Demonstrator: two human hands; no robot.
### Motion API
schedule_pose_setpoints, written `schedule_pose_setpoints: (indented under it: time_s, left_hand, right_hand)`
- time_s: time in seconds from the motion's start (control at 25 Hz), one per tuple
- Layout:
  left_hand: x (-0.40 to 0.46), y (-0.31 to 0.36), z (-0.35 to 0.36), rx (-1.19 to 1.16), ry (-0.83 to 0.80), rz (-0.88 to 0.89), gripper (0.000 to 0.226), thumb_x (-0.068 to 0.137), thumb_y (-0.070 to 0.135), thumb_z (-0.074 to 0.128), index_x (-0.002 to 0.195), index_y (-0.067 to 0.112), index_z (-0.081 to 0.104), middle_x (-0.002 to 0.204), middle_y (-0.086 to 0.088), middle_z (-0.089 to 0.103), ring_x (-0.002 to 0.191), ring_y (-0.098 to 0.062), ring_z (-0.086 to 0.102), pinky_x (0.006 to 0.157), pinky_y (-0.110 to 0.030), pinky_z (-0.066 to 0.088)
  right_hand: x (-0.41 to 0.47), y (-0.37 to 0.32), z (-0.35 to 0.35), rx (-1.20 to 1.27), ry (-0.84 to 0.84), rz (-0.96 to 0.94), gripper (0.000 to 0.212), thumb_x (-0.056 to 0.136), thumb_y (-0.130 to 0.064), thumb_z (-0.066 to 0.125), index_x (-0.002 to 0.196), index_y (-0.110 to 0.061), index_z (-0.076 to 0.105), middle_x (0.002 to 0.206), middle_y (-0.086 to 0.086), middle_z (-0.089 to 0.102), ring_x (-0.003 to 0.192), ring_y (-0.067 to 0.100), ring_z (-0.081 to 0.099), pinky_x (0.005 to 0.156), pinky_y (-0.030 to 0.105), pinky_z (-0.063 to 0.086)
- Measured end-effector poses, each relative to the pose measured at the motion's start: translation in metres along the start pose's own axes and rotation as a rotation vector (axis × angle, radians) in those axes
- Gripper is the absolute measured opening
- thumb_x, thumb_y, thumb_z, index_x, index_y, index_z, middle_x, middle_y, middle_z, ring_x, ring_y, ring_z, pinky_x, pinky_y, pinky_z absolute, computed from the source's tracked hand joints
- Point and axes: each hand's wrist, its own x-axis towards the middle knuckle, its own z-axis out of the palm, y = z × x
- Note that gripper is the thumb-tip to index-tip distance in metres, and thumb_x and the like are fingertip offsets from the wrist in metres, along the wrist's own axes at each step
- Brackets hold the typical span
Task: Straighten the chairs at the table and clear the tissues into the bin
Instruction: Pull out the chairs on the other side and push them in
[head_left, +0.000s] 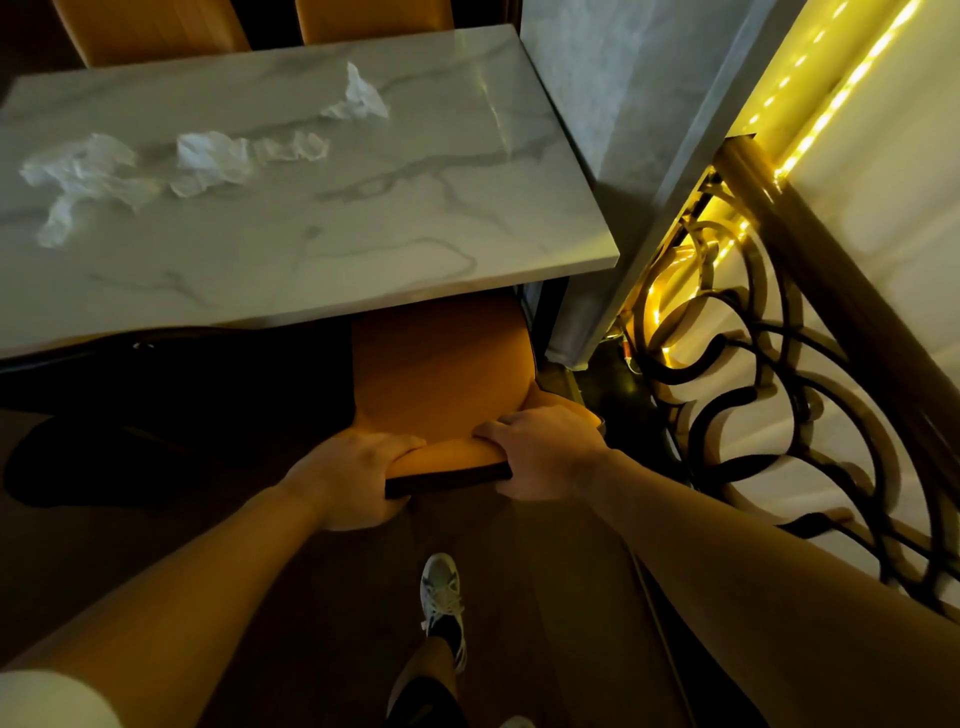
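An orange chair stands at the near side of the marble table, its seat partly under the tabletop. My left hand and my right hand both grip the top of its backrest, one at each end. Several crumpled white tissues lie on the table: a loose heap at the left, one in the middle, a smaller one beside it and one further back. No bin is in view.
Two more orange chairs stand at the far side of the table. A dark chair or shadowed shape sits left of the held chair. A marble pillar and a lit ornate metal railing close the right side. My foot is on the dark floor.
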Motion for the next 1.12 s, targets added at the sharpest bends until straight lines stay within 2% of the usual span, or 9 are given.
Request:
schedule_pose_setpoints:
  time_s: [0.16,0.44,0.92,1.12]
  left_hand:
    - [0.01,-0.004,-0.006,0.032,-0.013,-0.02,0.077,0.086,0.052,0.065,0.152,0.04,0.027,0.145,0.009,0.047,0.126,-0.014,0.048,0.105,-0.042,0.045]
    - [0.025,-0.015,-0.016,0.006,-0.012,-0.032,0.076,0.086,0.053,0.065,0.151,0.042,0.027,0.141,0.01,0.05,0.122,-0.013,0.05,0.104,-0.041,0.045]
    - [0.054,-0.026,-0.037,0.015,0.027,-0.02,0.076,0.088,0.049,0.066,0.152,0.038,0.029,0.14,0.009,0.052,0.121,-0.012,0.052,0.104,-0.037,0.046]
    - [0.067,-0.034,-0.046,0.021,0.033,-0.016,0.074,0.087,0.051,0.065,0.152,0.039,0.03,0.138,0.01,0.054,0.119,-0.012,0.053,0.103,-0.037,0.047]
  right_hand:
    - [0.011,0.006,-0.001,0.001,0.016,-0.002,0.067,0.084,-0.061,0.059,0.144,-0.035,0.045,0.11,-0.008,0.066,0.097,0.017,0.064,0.083,0.038,0.054]
    - [0.03,0.016,-0.006,0.012,-0.001,-0.001,0.067,0.083,-0.063,0.058,0.144,-0.037,0.043,0.116,-0.009,0.067,0.103,0.018,0.064,0.088,0.041,0.053]
    - [0.059,0.036,-0.02,-0.008,0.0,0.006,0.056,0.085,-0.063,0.057,0.134,-0.035,0.052,0.104,-0.009,0.065,0.093,0.017,0.063,0.076,0.036,0.054]
    - [0.072,0.043,-0.027,-0.006,0.013,0.006,0.049,0.087,-0.06,0.059,0.128,-0.034,0.055,0.096,-0.009,0.062,0.087,0.015,0.061,0.067,0.03,0.044]
